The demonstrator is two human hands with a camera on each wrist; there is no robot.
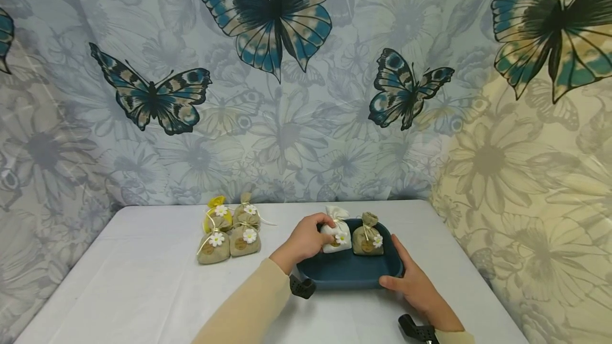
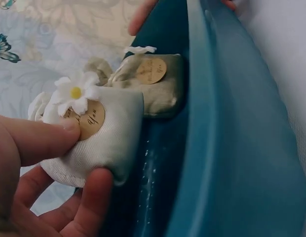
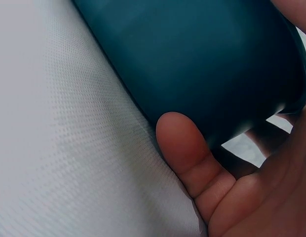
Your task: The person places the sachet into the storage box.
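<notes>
My left hand (image 1: pixel 304 240) pinches a white drawstring pouch (image 1: pixel 342 228) between thumb and fingers, at the left part of a dark blue tray (image 1: pixel 341 271). In the left wrist view the white pouch (image 2: pixel 124 123) carries a daisy and a round tan label, partly covered by the thumb. Right of it, a beige pouch (image 1: pixel 365 237) with a daisy stands inside the tray. My right hand (image 1: pixel 415 283) grips the tray's right end, its thumb (image 3: pixel 181 140) against the near side and its fingers along the right side, partly hidden in the right wrist view.
Left of the tray, several beige pouches (image 1: pixel 213 251) with daisies stand grouped on the white-covered table (image 1: pixel 143 280); one at the back has a yellow part (image 1: pixel 209 223). Behind the table hangs a butterfly-patterned backdrop (image 1: pixel 287 137). Dark straps (image 1: pixel 302 286) sit at both wrists.
</notes>
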